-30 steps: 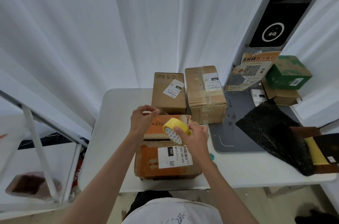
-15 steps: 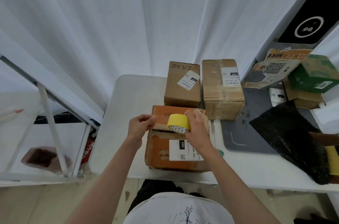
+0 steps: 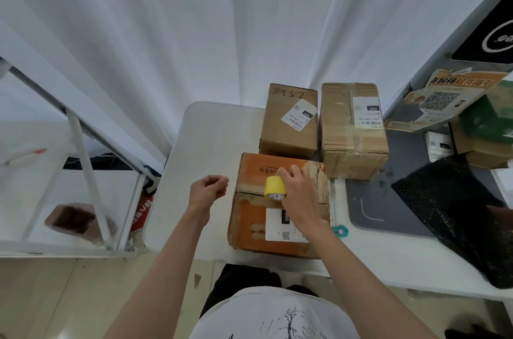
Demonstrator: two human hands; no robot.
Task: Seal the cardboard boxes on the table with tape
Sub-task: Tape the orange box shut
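Note:
An orange cardboard box (image 3: 255,216) with a white label lies on the white table (image 3: 205,144) right in front of me. My right hand (image 3: 298,188) grips a yellow tape roll (image 3: 274,186) and holds it down on the box's top, over the seam between the flaps. My left hand (image 3: 208,191) hovers just left of the box, fingers loosely curled, thumb and forefinger close together; whether it pinches a tape end I cannot tell. Two brown boxes, one small (image 3: 288,119) and one ribbed (image 3: 351,130), stand behind the orange one.
A grey mat (image 3: 388,213) and black bubble wrap (image 3: 455,213) cover the table's right side. A small teal cutter (image 3: 341,231) lies by the orange box. Green and brown boxes (image 3: 488,127) and a torn printed carton (image 3: 444,97) stand far right. A white rack (image 3: 83,149) is on the left.
My right hand brought the roll down from the air onto the box top. My left hand moved away from the box to its left side. The view tilted downward.

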